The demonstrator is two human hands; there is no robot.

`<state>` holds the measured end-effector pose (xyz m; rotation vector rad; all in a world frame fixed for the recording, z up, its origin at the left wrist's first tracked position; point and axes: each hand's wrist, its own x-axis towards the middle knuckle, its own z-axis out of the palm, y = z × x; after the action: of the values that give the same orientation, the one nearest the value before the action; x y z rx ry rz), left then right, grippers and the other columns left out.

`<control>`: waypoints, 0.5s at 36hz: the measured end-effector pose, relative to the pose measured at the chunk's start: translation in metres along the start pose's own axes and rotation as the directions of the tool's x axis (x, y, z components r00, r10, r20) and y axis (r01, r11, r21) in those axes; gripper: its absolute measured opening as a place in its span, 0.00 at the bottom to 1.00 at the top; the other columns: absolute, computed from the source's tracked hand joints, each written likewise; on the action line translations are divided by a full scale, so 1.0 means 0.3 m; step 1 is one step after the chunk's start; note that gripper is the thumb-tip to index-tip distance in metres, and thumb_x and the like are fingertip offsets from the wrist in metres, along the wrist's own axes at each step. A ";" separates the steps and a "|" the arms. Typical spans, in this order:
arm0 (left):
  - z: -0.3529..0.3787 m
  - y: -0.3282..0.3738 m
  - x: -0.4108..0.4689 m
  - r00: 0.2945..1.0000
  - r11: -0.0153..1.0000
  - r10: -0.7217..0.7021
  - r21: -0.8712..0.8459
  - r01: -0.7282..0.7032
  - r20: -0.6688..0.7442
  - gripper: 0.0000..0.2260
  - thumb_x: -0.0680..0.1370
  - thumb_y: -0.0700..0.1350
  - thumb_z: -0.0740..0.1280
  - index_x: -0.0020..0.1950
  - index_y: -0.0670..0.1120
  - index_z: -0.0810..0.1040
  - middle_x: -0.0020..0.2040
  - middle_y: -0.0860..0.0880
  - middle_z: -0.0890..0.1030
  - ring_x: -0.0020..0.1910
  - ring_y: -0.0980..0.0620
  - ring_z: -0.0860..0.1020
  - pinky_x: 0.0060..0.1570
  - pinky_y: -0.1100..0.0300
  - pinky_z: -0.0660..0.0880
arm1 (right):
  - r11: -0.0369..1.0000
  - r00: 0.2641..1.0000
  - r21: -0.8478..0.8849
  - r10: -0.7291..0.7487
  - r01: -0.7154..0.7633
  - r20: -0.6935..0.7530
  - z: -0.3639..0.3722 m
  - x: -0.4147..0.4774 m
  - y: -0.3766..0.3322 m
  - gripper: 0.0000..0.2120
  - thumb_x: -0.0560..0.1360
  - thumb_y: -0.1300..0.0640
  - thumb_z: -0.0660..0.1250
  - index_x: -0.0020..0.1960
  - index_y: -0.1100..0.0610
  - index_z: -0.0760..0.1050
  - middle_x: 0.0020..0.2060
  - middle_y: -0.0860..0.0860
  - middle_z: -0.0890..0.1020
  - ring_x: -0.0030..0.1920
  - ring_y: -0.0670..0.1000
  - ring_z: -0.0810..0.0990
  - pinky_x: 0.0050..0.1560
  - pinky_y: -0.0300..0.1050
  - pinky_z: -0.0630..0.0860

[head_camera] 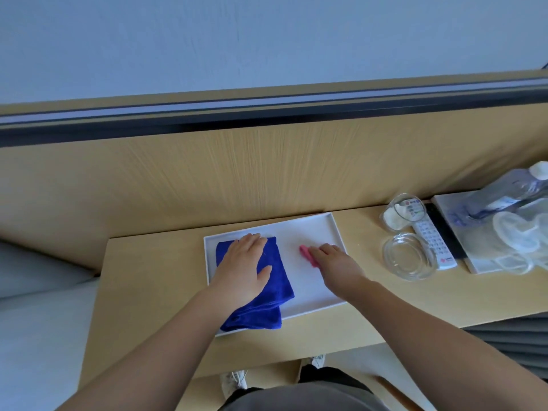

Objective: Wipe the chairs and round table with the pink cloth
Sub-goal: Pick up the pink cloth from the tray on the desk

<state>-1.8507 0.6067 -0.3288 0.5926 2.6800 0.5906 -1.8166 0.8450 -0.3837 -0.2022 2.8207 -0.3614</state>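
On tray (311,229): left grip (243,264) flat on blue cloth (280,290), right grip (333,259) clutching pink cloth (305,252); remote (433,242) rightward.

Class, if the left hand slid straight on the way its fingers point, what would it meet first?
The left hand would probably meet the far rim of the white tray just ahead, then the wooden wall panel.
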 end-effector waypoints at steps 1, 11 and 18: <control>-0.002 0.006 -0.002 1.000 1.000 0.011 -0.017 -0.011 -0.008 0.26 0.80 0.52 0.59 0.76 0.49 0.56 0.76 0.53 0.57 0.74 0.54 0.53 0.70 0.62 0.48 | 0.998 0.999 0.060 0.004 -0.001 -0.046 -0.015 -0.006 -0.009 0.21 0.81 0.61 0.58 0.72 0.50 0.67 0.54 0.53 0.75 0.54 0.56 0.75 0.49 0.46 0.73; -0.083 0.053 -0.061 0.980 0.970 0.162 -0.163 -0.180 -0.119 0.22 0.79 0.54 0.60 0.72 0.52 0.63 0.70 0.57 0.68 0.67 0.57 0.66 0.63 0.64 0.64 | 0.963 0.880 0.268 0.105 0.026 -0.464 -0.207 -0.103 -0.305 0.17 0.82 0.49 0.56 0.40 0.59 0.70 0.29 0.49 0.72 0.30 0.55 0.68 0.30 0.48 0.69; -0.161 0.061 -0.112 0.952 0.889 0.255 -0.347 -0.299 -0.169 0.12 0.80 0.51 0.59 0.62 0.52 0.73 0.51 0.59 0.78 0.48 0.62 0.75 0.47 0.69 0.69 | 0.941 0.871 0.325 0.085 0.089 -0.485 -0.260 -0.195 -0.467 0.08 0.80 0.60 0.62 0.51 0.64 0.76 0.35 0.51 0.76 0.34 0.54 0.72 0.34 0.49 0.71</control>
<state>-1.8354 0.5909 -0.2713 0.8582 2.5045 1.2132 -1.7705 0.7386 -0.2587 -0.0372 3.1797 -1.0234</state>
